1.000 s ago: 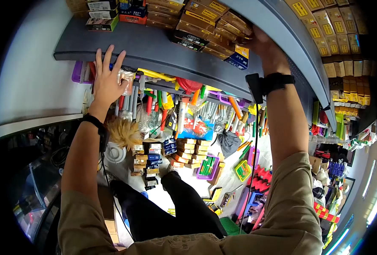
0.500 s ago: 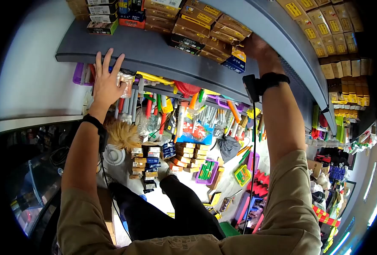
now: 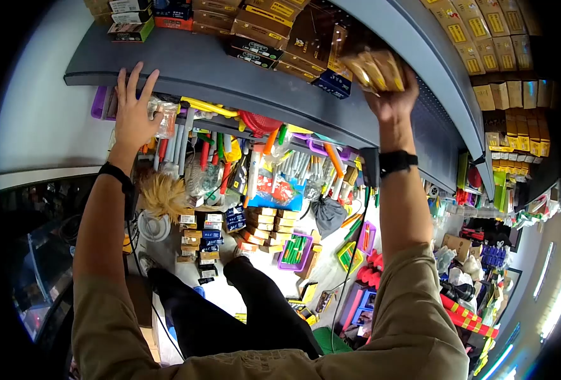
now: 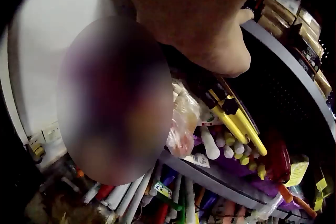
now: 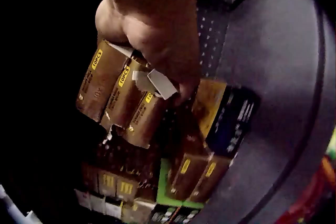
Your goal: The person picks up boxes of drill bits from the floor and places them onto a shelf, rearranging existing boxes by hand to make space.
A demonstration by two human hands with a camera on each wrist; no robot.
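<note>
In the head view my right hand grips a row of three brown cardboard boxes by one end, raised off the grey shelf. Yellow labels mark these boxes in the right wrist view, and a torn flap sticks out beside my fingers. Next to them, a dark blue and yellow box sits on the shelf. My left hand rests at the front edge of the same shelf, fingers straight and spread, holding nothing. Its fingertips are out of sight in the left wrist view.
Stacked brown boxes line the shelf left of my right hand. Overhead, the upper shelf edge runs close to that hand. Under the shelf hang many tools, with yellow handles near my left hand. Boxes and a purple basket stand on the floor.
My right hand has drawn the brown boxes out from the stack and lifted them, leaving a dark gap there. The head view has shifted slightly; my left hand keeps its place on the shelf edge.
</note>
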